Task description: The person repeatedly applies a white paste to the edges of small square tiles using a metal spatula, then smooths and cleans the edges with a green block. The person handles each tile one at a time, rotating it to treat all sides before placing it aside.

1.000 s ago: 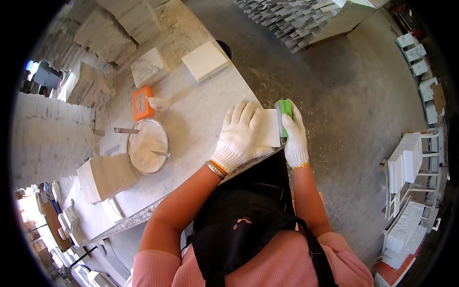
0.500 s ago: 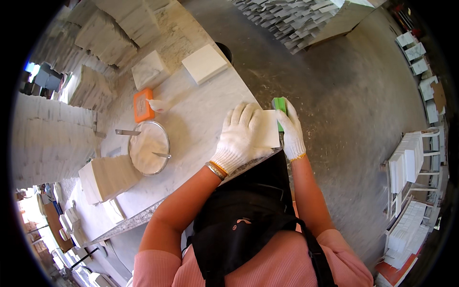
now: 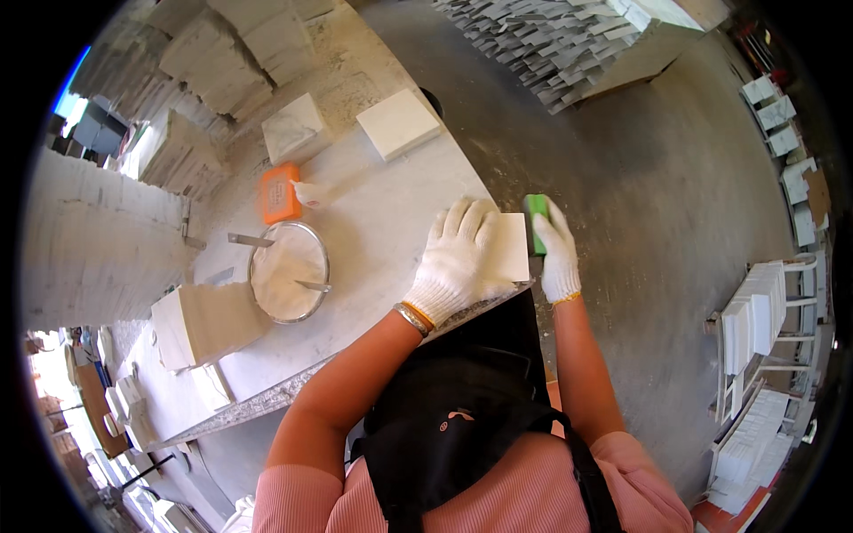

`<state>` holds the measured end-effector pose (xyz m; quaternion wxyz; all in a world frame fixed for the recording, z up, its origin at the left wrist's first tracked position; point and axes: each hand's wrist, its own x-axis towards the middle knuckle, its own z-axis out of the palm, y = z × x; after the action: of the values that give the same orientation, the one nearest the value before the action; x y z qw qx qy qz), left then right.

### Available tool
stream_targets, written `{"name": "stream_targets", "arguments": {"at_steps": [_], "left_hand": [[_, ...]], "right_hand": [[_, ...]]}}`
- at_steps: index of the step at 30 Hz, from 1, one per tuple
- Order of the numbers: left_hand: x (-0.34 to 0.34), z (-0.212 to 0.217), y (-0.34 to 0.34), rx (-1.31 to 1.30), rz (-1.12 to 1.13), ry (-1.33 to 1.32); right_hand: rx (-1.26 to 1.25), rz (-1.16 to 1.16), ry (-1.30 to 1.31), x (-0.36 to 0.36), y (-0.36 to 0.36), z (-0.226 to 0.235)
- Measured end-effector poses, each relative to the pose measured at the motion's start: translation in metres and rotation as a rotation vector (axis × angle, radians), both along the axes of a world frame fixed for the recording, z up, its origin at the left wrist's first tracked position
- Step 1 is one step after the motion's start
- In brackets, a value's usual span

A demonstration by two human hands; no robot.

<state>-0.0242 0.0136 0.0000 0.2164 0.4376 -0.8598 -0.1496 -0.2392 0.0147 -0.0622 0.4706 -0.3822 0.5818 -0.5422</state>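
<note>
A white stone tile (image 3: 509,249) lies at the right corner of the pale worktable. My left hand (image 3: 458,244), in a white knit glove, lies flat on the tile's left part with its fingers stretched out. Just past the tile's right edge, my right hand (image 3: 558,253), gloved as well, is closed around a green sanding block (image 3: 537,224). The block stands upright beside that edge; whether it touches the tile I cannot tell. Part of the tile is hidden under my left hand.
Left on the worktable (image 3: 382,213) stands a round bowl of pale paste (image 3: 289,280) with two metal blades in it. Near it are an orange box (image 3: 280,193), a tile stack (image 3: 209,324) and two thick slabs, including a white slab (image 3: 400,123). More stacks line the far left.
The green block and my right hand have shifted slightly away from the tile's edge. My left hand stays flat on the tile. The whole view has moved a little.
</note>
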Motion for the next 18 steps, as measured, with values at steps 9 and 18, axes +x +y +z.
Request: {"name": "stream_targets", "arguments": {"at_steps": [9, 18], "left_hand": [[0.003, -0.002, 0.003, 0.060, -0.004, -0.116], [0.005, -0.014, 0.005, 0.169, -0.027, -0.255]], "right_hand": [[-0.257, 0.266, 0.424, 0.087, -0.035, 0.083], [-0.455, 0.524, 0.580, 0.122, -0.038, 0.102]]}}
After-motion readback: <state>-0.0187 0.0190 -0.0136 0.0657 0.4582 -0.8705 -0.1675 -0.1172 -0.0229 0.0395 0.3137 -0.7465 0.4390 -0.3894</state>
